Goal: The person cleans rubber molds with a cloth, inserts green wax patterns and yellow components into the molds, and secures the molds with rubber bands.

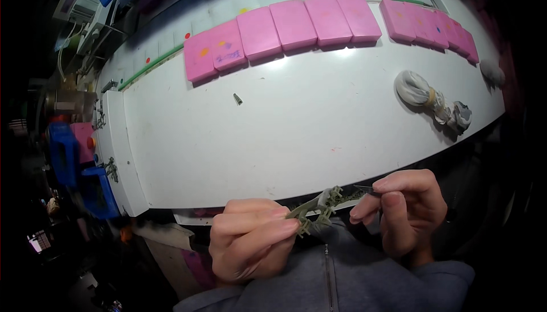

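Close to my body, just past the table's near edge, my left hand (250,241) pinches a grey-green, many-pronged piece (319,209) that looks like a moulded plastic frame with small parts. Its fingers are closed on the left end. To the right, my right hand (411,209) is closed in a pinch between thumb and forefinger. A thin, dark, pointed sliver (363,187) sticks out of that pinch toward the green piece; whether it is a blade or a scrap I cannot tell. A small grey-green bit (237,99) lies alone on the white table (239,147).
Pink blocks (292,24) stand in a row along the far side, with more pink blocks (421,24) at the far right. A bundled whitish cloth or bag (415,89), tied with a tan band, lies at right. Blue bins (99,192) are at the left.
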Motion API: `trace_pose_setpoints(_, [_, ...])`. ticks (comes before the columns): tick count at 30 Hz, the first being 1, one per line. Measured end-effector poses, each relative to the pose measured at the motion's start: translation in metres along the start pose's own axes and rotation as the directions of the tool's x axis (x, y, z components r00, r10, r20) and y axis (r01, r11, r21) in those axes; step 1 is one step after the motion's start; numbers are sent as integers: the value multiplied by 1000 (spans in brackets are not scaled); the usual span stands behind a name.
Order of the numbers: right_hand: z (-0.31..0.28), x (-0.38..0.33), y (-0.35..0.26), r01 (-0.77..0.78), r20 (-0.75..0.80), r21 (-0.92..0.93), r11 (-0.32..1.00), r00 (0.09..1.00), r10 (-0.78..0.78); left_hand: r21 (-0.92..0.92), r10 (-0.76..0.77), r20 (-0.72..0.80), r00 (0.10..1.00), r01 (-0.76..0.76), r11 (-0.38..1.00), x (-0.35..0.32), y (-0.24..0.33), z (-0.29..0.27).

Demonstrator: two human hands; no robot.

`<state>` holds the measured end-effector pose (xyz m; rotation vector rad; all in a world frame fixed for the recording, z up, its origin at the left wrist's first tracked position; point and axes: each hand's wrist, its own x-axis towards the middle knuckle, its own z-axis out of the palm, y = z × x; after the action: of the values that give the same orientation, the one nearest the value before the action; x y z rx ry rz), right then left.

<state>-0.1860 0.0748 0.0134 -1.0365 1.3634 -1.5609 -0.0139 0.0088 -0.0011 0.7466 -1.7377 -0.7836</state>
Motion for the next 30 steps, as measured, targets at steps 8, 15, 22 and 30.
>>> trace_pose_setpoints(8, [1, 1, 4, -19, 39, -51, 999, 999, 21, -176, -227, -1, 974, 224, 959, -2, 1, -4])
trace_pose_setpoints(15, [1, -2, 11, -14, 21, -44, 999, 1000, 14, -454, -414, 49, 909, 390, 801, 1, -2, -5])
trace_pose_setpoints(22, [3, -2, 13, -25, 13, -34, 999, 1000, 25, -614, -478, 75, 875, 418, 669, 3, -3, -4])
trace_pose_setpoints(30, [4, 3, 23, -62, -61, -44, 997, 996, 59, -630, -507, 94, 857, 445, 636, 3, -3, -5])
